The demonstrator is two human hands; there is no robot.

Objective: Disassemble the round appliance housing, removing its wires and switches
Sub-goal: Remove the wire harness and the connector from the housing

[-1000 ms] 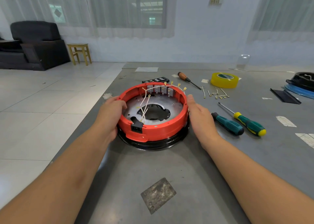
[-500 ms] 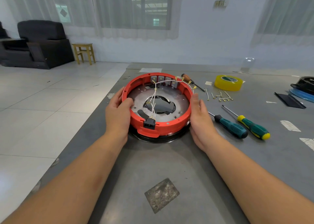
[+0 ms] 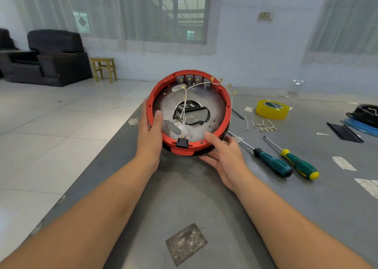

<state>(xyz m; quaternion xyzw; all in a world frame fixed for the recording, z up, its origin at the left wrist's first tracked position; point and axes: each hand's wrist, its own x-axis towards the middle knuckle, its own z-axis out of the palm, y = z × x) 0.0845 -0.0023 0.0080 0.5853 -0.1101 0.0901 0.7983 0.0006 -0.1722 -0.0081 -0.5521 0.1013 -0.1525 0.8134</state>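
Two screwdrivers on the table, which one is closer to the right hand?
The all-teal-handled screwdriver, lying nearer the right hand than the teal screwdriver with yellow collar and yellow butt cap, which sits further right.

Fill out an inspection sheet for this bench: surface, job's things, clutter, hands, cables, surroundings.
Surface: grey table, scuffed, with tape scraps and a worn square patch.
Job's things: red round housing tilted up toward the camera; row of grey switches at its top edge; black connector at its bottom edge.
Clutter: two green-handled screwdrivers, yellow tape roll, loose terminal leads, black parts at far right.
Hands: left hand and right hand each grip the housing's rim.
Cables: white wires run from the connector to gold terminals.
Surroundings: tiled floor, black armchair, wooden stool, curtained window.
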